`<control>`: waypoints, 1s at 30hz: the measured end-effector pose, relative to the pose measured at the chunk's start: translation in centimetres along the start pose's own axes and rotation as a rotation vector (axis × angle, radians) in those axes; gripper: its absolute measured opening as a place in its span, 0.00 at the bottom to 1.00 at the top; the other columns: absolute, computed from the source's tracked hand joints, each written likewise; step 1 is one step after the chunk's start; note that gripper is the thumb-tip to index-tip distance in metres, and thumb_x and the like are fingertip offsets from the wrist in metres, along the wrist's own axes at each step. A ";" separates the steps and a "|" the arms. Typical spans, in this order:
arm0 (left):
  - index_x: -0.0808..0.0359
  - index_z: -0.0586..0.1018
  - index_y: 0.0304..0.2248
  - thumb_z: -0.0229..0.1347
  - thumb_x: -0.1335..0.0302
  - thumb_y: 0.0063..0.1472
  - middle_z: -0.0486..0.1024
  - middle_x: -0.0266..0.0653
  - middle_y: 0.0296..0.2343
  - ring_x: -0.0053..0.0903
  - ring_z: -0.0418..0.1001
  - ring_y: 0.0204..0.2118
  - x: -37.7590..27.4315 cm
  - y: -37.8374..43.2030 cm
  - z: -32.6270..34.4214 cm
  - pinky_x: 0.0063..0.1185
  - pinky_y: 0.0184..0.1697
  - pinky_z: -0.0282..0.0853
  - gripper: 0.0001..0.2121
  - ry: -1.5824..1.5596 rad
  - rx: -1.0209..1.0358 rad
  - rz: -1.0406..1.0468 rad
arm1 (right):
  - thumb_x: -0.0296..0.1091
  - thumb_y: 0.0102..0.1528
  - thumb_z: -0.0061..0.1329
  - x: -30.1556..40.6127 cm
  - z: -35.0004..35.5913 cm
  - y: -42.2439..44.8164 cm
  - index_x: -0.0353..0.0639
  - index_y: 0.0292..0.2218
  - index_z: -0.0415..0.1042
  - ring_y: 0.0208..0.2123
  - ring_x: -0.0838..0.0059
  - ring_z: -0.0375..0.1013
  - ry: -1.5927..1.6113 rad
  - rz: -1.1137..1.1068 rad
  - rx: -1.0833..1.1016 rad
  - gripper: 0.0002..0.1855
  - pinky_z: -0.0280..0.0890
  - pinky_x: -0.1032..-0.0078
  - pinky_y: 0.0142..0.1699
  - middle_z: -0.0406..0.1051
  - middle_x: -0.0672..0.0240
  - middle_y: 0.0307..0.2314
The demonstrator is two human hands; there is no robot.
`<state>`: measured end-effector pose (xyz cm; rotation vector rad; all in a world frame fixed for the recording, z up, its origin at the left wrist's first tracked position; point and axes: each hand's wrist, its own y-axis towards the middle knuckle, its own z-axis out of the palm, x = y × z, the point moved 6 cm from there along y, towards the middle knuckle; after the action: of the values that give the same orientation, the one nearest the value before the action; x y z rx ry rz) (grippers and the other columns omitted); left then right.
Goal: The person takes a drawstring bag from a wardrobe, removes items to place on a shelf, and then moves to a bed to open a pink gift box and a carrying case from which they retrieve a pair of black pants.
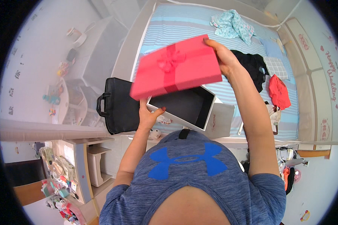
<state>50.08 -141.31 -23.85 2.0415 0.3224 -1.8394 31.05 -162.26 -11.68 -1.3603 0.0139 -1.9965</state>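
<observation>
My right hand [224, 56] grips the right end of a red gift-box lid [194, 62] with a ribbon and bow, held tilted above an open box [180, 105] with white outside walls and a dark inside. The near left corner of that box is in my left hand [149, 114], its thumb over the rim and its other fingers partly hidden. The box appears empty. A grey bag [225, 119] bearing writing lies to its right, partly under it. Left of the box is a black case with handles [119, 105], partly covered by the lid.
A bed with a striped blue sheet [169, 22] spreads out ahead, edged by a net. On it are a teal patterned cloth [233, 25], a black garment [252, 66], a checked cloth [276, 67] and a red garment [278, 91]. A white plush toy [155, 133] is near my waist.
</observation>
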 end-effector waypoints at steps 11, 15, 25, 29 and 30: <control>0.67 0.58 0.51 0.59 0.77 0.41 0.65 0.41 0.43 0.27 0.64 0.46 3.1 -1.7 -2.6 0.22 0.48 0.62 0.35 -0.484 -0.086 -0.159 | 0.38 0.55 0.41 3.4 -5.5 -0.5 0.38 0.41 0.64 0.38 0.63 0.70 0.376 -0.245 -0.115 0.15 0.66 0.66 0.46 0.69 0.57 0.36; 0.66 0.57 0.52 0.58 0.76 0.43 0.65 0.41 0.43 0.28 0.65 0.46 3.7 -2.2 -2.8 0.23 0.49 0.62 0.35 -0.546 -0.084 -0.240 | 0.39 0.56 0.40 1.6 -9.4 -1.6 0.38 0.42 0.64 0.39 0.62 0.70 0.395 -0.243 -0.179 0.16 0.65 0.66 0.46 0.68 0.56 0.38; 0.62 0.60 0.49 0.55 0.74 0.47 0.66 0.39 0.41 0.30 0.67 0.43 3.9 -1.8 -1.5 0.32 0.43 0.66 0.28 -0.498 -0.117 -0.322 | 0.40 0.56 0.42 -9.4 -7.3 -3.5 0.38 0.41 0.64 0.38 0.67 0.71 0.401 0.081 -0.156 0.16 0.67 0.68 0.44 0.69 0.59 0.38; 0.62 0.61 0.48 0.56 0.74 0.46 0.67 0.38 0.39 0.28 0.68 0.41 4.0 -2.1 -0.9 0.29 0.41 0.66 0.28 -0.434 -0.132 -0.354 | 0.42 0.57 0.39 -12.3 -6.6 -4.7 0.38 0.42 0.64 0.36 0.71 0.73 0.248 0.208 -0.036 0.17 0.71 0.71 0.38 0.71 0.61 0.36; 0.62 0.61 0.48 0.56 0.74 0.46 0.68 0.37 0.39 0.27 0.68 0.39 4.1 -2.4 -0.9 0.27 0.39 0.67 0.28 -0.429 -0.137 -0.380 | 0.47 0.57 0.38 -12.3 -6.6 -5.3 0.38 0.40 0.66 0.33 0.73 0.73 0.201 0.208 -0.078 0.20 0.71 0.72 0.35 0.72 0.62 0.32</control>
<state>50.42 -139.06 -28.17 1.5163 0.7265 -2.3411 25.14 -153.92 -22.55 -1.1485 0.3160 -1.9630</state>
